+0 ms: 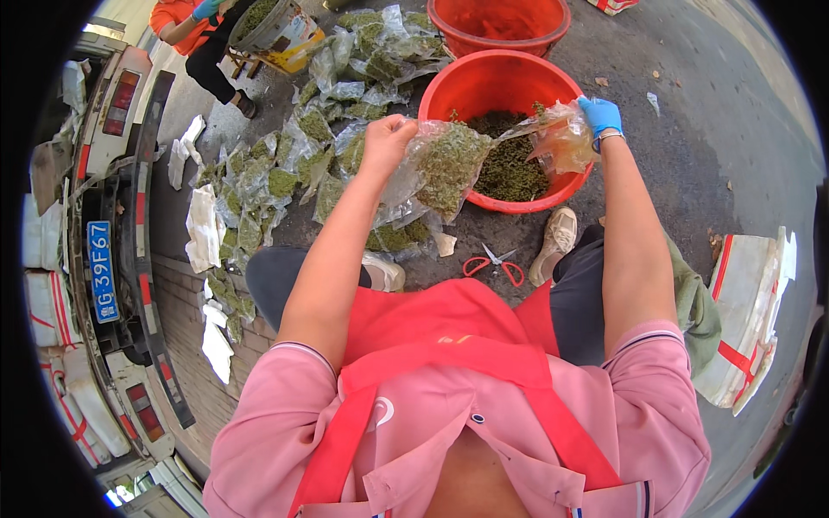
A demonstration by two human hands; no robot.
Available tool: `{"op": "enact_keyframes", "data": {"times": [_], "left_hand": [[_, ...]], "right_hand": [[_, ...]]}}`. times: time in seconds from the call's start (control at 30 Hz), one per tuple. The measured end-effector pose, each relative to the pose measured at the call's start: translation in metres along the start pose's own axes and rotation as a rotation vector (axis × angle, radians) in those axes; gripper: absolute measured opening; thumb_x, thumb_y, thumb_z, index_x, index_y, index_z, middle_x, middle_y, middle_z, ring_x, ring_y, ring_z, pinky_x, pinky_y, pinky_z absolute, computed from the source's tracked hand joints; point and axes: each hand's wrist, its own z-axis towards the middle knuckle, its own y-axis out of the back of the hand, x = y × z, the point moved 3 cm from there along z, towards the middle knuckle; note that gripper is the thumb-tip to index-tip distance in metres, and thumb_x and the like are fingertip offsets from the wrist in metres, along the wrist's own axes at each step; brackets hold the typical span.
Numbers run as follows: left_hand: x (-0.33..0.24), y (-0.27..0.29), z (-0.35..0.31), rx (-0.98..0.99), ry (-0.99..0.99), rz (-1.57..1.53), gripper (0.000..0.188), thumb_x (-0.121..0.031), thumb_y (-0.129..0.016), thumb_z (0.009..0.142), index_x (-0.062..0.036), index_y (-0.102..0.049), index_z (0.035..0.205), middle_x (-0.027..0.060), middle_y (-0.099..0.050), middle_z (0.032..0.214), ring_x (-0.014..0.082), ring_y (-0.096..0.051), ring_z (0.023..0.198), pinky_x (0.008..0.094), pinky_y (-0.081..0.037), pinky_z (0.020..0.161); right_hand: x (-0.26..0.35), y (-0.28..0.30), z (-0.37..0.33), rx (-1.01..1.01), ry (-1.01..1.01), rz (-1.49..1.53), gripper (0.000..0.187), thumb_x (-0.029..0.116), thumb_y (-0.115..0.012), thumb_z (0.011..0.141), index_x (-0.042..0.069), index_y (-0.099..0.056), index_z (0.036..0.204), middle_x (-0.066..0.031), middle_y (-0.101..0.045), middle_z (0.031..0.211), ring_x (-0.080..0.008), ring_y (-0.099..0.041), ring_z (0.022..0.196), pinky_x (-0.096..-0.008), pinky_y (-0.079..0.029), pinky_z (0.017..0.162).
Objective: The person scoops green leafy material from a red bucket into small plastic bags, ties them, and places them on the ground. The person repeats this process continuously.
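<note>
Clear bag (pixel 445 164) of green herbs, stretched between both grips (left hand (pixel 386 138) bare, right hand (pixel 599 115) gloved), over red tub (pixel 449 86)

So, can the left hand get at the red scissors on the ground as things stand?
Probably not right away. The left hand is closed on a clear bag of green herbs, so its grip is taken. The scissors lie uncovered between the feet, with nothing over them.

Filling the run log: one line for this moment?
left hand: grips bag | right hand: grips bag mouth | bag: over tub
</note>
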Motion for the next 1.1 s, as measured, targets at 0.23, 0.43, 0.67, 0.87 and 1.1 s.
{"op": "enact_keyframes", "data": {"times": [0.23, 0.43, 0.67, 0.87, 1.1], "left_hand": [[-0.024, -0.078, 0.002, 0.102, 0.364, -0.646, 0.014, -0.015, -0.051, 0.084, -0.0038, -0.059, 0.082, 0.0038, -0.060, 0.072, 0.0133, -0.055, 0.058, 0.0284, -0.045, 0.055], [-0.007, -0.080, 0.020, 0.087, 0.428, -0.799, 0.028, -0.029, -0.042, 0.089, -0.0052, -0.056, 0.086, 0.0061, -0.060, 0.077, 0.0192, -0.056, 0.066, 0.0334, -0.047, 0.062], [-0.025, -0.079, 0.034, -0.060, 0.365, -1.074, 0.020, -0.026, -0.047, 0.083, -0.0073, -0.053, 0.079, 0.0032, -0.056, 0.072, 0.0194, -0.054, 0.064, 0.0355, -0.045, 0.060], [-0.014, -0.105, 0.056, -0.132, 0.389, -1.306, 0.029, -0.037, -0.048, 0.084, -0.0085, -0.053, 0.085, 0.0048, -0.057, 0.087, 0.0204, -0.053, 0.078, 0.0380, -0.045, 0.071], [-0.020, -0.117, 0.048, -0.258, 0.388, -1.000, 0.027, -0.030, -0.041, 0.091, -0.0067, -0.053, 0.097, 0.0064, -0.058, 0.085, 0.0213, -0.057, 0.075, 0.0360, -0.049, 0.064]], "right_hand": [[0.058, -0.032, -0.077, 0.211, 0.337, -0.635, 0.030, 0.035, -0.054, 0.078, 0.008, -0.066, 0.086, -0.0178, -0.062, 0.085, -0.0338, -0.059, 0.080, -0.0396, -0.046, 0.074], [0.064, -0.024, -0.067, 0.316, 0.239, -0.179, 0.020, 0.025, -0.057, 0.077, 0.006, -0.060, 0.079, -0.0140, -0.060, 0.079, -0.0261, -0.059, 0.077, -0.0338, -0.045, 0.072], [0.115, -0.019, -0.129, 0.492, 0.539, 0.516, 0.015, 0.003, -0.051, 0.079, 0.005, -0.056, 0.092, -0.0079, -0.056, 0.076, -0.0175, -0.056, 0.076, -0.0268, -0.045, 0.076], [0.148, -0.025, -0.178, 0.383, 0.808, 0.029, 0.018, 0.023, -0.059, 0.078, 0.009, -0.059, 0.088, -0.0129, -0.060, 0.080, -0.0291, -0.059, 0.076, -0.0357, -0.047, 0.067], [0.151, -0.034, -0.176, 0.152, 0.714, -0.015, 0.025, 0.036, -0.061, 0.073, 0.011, -0.062, 0.078, -0.0146, -0.061, 0.074, -0.0341, -0.059, 0.066, -0.0417, -0.047, 0.061]]}}
